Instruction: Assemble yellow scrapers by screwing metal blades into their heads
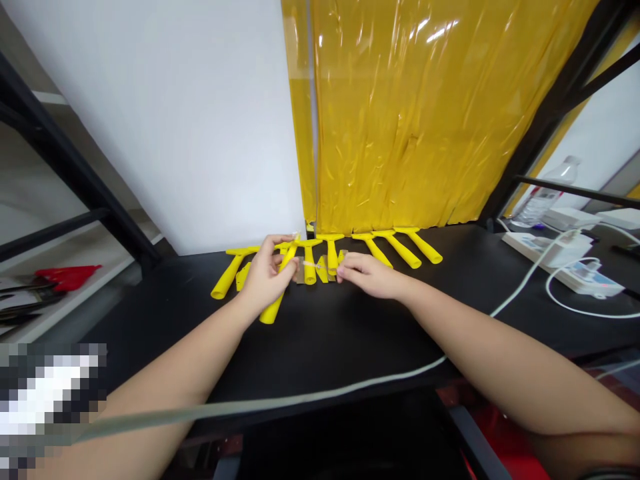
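Note:
My left hand [265, 275] is closed around a yellow T-shaped plastic tool, like a squeegee handle [273, 308], its tubular end slanting down toward me. My right hand [366, 274] is a short way to the right, fingertips pinched together low over the table; what they hold, if anything, is too small to make out. Between the hands, a thin see-through strip [313, 265] catches the light. Several matching yellow handles [404, 251] lie in a row along the back, crossbars toward the wall. Small yellow and brownish pieces [300, 272] lie among them.
Behind the black table [330, 340] stand a white panel [200, 120] and a yellow film-covered panel [410, 120]. A white cable [350, 388] crosses the front. At right are a power strip [565, 263] and a plastic bottle [550, 190]. Black frame bars [65, 147] flank the left.

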`<state>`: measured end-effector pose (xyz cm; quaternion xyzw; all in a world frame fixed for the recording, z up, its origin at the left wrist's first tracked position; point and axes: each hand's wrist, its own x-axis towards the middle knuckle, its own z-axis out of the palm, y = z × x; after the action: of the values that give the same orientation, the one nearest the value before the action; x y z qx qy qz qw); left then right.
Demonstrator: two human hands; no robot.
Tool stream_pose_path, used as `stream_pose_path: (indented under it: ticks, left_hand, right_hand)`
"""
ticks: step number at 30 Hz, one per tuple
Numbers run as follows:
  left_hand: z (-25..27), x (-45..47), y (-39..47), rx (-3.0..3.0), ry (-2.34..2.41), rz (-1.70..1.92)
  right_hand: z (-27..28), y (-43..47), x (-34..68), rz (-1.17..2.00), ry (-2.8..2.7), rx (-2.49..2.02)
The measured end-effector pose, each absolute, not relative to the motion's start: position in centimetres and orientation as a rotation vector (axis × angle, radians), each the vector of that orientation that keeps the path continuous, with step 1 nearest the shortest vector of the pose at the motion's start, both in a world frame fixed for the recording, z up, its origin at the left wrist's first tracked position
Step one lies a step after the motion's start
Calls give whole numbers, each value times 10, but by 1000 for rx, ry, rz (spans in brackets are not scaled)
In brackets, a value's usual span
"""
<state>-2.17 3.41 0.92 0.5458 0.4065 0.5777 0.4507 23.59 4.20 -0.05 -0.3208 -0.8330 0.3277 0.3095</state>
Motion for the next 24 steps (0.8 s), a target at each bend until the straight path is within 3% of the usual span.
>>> stream_pose_path:
  ticks: [2, 9, 19, 24]
  left_hand:
    - [9, -24, 39, 1366, 1042, 1487]
    - [21, -20, 37, 902, 1130, 1431]
    - [5, 13, 10, 1008, 915, 1316]
    - [0, 14, 10, 1114, 902, 1355]
  right_hand:
    - [-4, 41, 238, 647, -2405, -856]
    - [-10, 26, 226, 424, -2639, -851]
    - [-2, 9, 207, 1088, -2058, -857]
    - [-9, 11, 206, 1194, -1954, -964]
